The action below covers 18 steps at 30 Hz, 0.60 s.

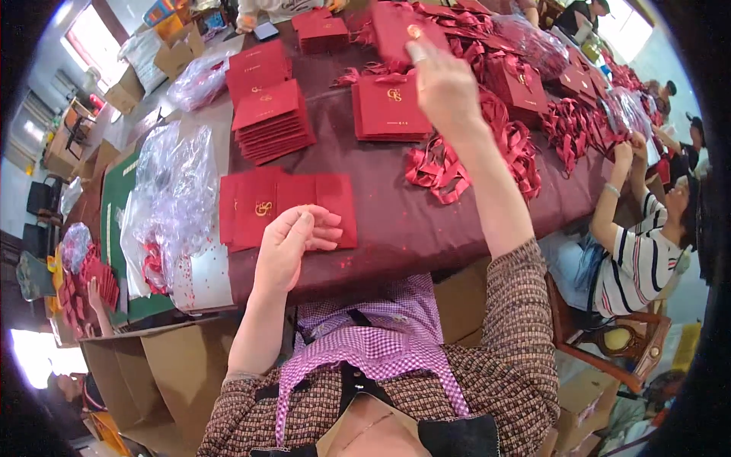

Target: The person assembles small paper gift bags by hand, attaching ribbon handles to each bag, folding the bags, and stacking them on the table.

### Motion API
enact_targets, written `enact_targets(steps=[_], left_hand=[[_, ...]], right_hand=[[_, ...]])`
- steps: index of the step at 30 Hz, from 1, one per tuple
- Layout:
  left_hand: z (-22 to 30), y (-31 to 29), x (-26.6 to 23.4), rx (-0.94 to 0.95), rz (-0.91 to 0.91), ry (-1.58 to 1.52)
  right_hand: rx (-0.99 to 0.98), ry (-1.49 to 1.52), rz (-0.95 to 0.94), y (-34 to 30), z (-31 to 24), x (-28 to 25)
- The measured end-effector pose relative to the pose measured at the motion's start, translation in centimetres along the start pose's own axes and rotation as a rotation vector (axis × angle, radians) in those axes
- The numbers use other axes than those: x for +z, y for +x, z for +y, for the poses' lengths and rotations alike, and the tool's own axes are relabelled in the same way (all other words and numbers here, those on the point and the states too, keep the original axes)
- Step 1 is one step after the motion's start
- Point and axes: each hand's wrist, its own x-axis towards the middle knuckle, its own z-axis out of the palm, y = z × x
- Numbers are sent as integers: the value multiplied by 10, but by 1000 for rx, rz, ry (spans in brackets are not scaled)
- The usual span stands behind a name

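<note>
My right hand (448, 91) reaches far over the table, slightly smeared by motion. Its fingers are closed on the edge of a flat red gift bag (392, 30) with a gold mark. Below that bag lies a neat stack of red bags (391, 109). My left hand (291, 238) hovers over or rests on several overlapping red bags (247, 199) at the near table edge. Its fingers are half curled, apart from the thumb, and nothing shows in them. Loose red ribbon handles (442, 171) lie beside my right forearm.
Stacks of red bags (272, 118) stand at the table's left. Clear plastic wrapping (171, 190) covers the side table. More ribbon-handled bags (521, 85) fill the far right, where a person in a striped shirt (636, 259) works. An open cardboard box (164, 369) stands below left.
</note>
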Motion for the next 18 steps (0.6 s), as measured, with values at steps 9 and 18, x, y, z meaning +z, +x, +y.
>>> enact_targets(steps=[9,18], left_hand=[[41,77,37,467,-96,907],[-16,307,17,908,-386,1541]], right_hand=[[107,215,-803,-93,-22,78],[425,387,-738,-96,-62,87]])
